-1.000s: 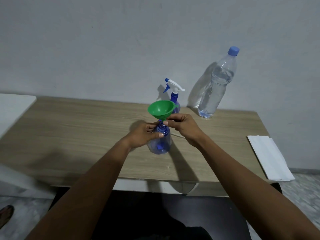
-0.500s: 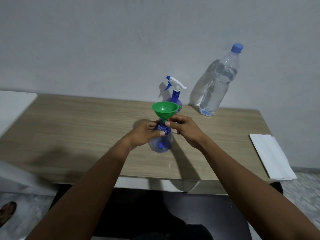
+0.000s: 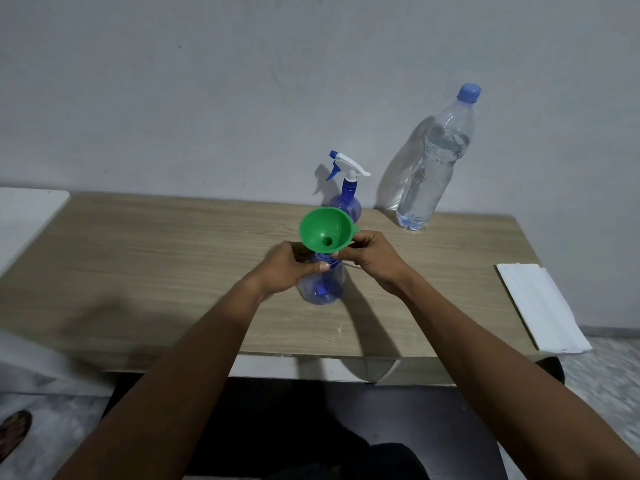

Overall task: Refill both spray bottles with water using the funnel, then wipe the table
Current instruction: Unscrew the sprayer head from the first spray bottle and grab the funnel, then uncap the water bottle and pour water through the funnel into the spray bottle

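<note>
The green funnel is pinched low on its cone by the thumb and fingertips of the right hand, and its bowl is tilted toward the camera. The neck of the near spray bottle is gripped by the left hand, whose fingers are curled round it. The bottle stands upright on the table, with no trigger head seen on it, and the funnel is held right at its mouth.

Behind it, the second spray bottle is seen with its head on. The capped water bottle stands near it, by the wall. A folded white cloth is laid at the table's right edge.

Trouble is judged most likely from a poorly seated spout, since water poured into a tilted funnel could be run down the outside. The bottle looks light, so it could be tipped once a hand is freed for the water bottle's cap.

The meeting of spout and mouth is hidden by the bowl and fingers, so seating cannot be told. The near bottle's water level is hard to make out, and the blue shape inside it cannot be identified
</note>
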Available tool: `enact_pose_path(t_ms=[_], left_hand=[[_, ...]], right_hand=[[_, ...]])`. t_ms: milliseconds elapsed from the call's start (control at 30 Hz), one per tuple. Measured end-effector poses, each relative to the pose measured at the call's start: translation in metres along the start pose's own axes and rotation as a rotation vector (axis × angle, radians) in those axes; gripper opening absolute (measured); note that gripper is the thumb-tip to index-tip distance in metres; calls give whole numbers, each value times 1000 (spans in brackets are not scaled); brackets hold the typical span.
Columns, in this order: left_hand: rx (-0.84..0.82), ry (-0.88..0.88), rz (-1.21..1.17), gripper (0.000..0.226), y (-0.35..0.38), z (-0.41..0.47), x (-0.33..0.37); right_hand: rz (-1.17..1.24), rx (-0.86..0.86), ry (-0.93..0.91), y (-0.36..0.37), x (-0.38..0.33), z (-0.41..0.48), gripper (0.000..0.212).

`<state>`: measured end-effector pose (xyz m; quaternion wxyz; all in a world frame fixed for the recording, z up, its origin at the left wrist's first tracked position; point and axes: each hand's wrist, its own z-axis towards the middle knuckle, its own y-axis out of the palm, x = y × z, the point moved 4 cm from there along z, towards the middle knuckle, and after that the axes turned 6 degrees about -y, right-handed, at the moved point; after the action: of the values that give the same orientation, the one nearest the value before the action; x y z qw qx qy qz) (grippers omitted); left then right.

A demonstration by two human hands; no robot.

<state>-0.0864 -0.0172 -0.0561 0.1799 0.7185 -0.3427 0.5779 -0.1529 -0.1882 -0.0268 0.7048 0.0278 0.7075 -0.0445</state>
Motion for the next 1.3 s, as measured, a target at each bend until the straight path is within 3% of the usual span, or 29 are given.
enact_pose_path(t_ms=[133,367,533,667,733,800,867,933,1067,1167,1300], left_hand=[[-5,17,24,49,3,-2,1],[13,13,82,64,5,-8,5],[78,30,106,55,9,-13,5],[124,20,63,51,14,-25,7],[269,-9,115,71,17,-36,5],[585,-100,239,85,23,-55,-2],[891,-107,360,66,42,-78,-5],[1029,-30,453,52,71,-93,0],[882,39,471,36,125,-68,20],[769,147,356,24,153,-30,60],[704,255,346,22,166,30,121]], right_hand=[[-4,17,10,-2,3,-1,25],[1,32,-1,-6,4,-3,29],[-34,44,0,-13,5,-10,35],[-77,35,7,-27,-4,-21,29],[-95,46,14,-39,-6,-27,27],[-123,71,19,-53,-5,-32,27],[-163,106,13,-68,-5,-34,24],[-183,137,13,-82,-7,-35,21],[-227,172,7,-111,-21,-31,17],[-300,245,-41,-140,-41,-18,15],[-519,481,-210,-191,-99,12,18]])
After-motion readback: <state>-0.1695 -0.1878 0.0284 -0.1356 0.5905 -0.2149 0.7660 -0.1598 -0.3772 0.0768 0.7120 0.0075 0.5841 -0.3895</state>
